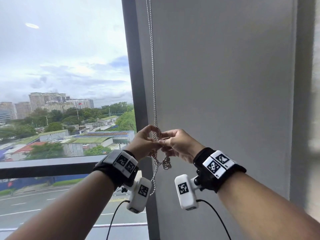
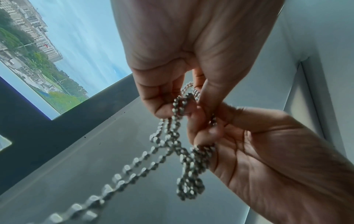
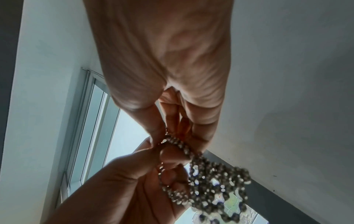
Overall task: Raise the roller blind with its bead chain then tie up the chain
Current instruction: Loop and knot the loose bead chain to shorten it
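A silver bead chain (image 1: 153, 87) hangs down along the dark window frame's right edge. My left hand (image 1: 143, 142) and right hand (image 1: 176, 144) meet at chest height, both pinching gathered loops of the chain (image 1: 158, 135). A bunched coil (image 1: 166, 163) dangles just below the hands, and two strands (image 1: 153, 179) trail down behind the left wrist camera. In the left wrist view the left hand (image 2: 172, 84) pinches the chain (image 2: 184, 103) while the right hand (image 2: 239, 136) grips a loop (image 2: 193, 178). In the right wrist view the coil (image 3: 214, 186) hangs between both hands. The blind itself is out of view.
The dark window frame (image 1: 136, 84) stands upright beside the chain, with a grey wall panel (image 1: 225, 84) to its right. A horizontal dark rail (image 1: 43, 167) crosses the glass below the hands. City buildings and a road lie outside.
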